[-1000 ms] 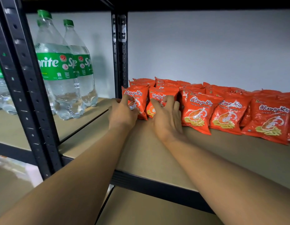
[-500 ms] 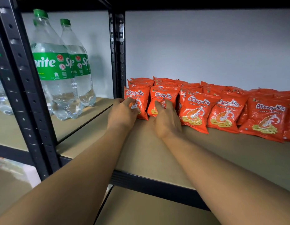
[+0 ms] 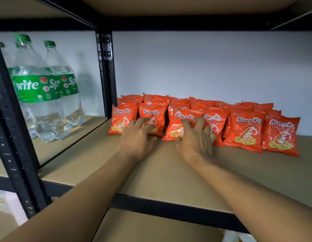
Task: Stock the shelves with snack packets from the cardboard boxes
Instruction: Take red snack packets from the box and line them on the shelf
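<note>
Several orange-red prawn cracker packets (image 3: pixel 246 127) stand in rows on the brown shelf board (image 3: pixel 151 172), leaning back toward the wall. My left hand (image 3: pixel 136 137) lies with spread fingers against the second front packet (image 3: pixel 152 113). My right hand (image 3: pixel 195 138) has its fingers spread on the third front packet (image 3: pixel 182 117), which tilts forward. Neither hand curls round a packet. The leftmost front packet (image 3: pixel 122 119) stands untouched beside the post. No cardboard box is in view.
Large clear Sprite bottles (image 3: pixel 40 88) with green caps stand on the neighbouring shelf at left. A black metal upright (image 3: pixel 108 70) separates the two bays, another upright (image 3: pixel 10 137) is at near left. A shelf board runs close overhead. A lower shelf (image 3: pixel 151 227) shows below.
Both hands have shifted right along the front row, from the first two packets to the second and third. Their fingers have spread flat. The view has tilted up, showing the shelf above.
</note>
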Available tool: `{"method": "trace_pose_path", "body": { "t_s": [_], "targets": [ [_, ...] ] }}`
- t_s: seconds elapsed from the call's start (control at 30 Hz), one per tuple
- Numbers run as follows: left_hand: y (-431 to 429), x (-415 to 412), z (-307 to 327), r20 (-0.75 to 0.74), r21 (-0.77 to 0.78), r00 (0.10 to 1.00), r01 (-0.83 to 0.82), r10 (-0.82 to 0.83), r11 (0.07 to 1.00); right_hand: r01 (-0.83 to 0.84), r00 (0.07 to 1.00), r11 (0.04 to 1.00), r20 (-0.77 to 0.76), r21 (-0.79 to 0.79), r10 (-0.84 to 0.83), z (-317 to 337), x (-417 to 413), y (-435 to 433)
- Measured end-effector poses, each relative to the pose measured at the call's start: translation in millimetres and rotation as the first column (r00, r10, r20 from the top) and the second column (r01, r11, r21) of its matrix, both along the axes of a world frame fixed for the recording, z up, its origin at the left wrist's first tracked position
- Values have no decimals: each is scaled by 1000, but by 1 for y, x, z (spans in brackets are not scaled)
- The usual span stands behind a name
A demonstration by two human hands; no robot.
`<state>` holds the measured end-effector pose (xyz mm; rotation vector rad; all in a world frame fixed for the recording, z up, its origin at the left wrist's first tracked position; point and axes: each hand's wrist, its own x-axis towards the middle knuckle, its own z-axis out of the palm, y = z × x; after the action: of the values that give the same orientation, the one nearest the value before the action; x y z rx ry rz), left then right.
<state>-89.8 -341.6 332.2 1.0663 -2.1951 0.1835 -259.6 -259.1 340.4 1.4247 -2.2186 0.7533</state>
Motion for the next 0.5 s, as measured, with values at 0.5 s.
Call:
{"method": "trace_pose_path", "body": {
  "t_s": [0.5],
  "targets": [
    [0,-17,-4,113,201,992,-78,56,977,-119,986,991,-109,64,125,0,-18,-19]
  ]
}}
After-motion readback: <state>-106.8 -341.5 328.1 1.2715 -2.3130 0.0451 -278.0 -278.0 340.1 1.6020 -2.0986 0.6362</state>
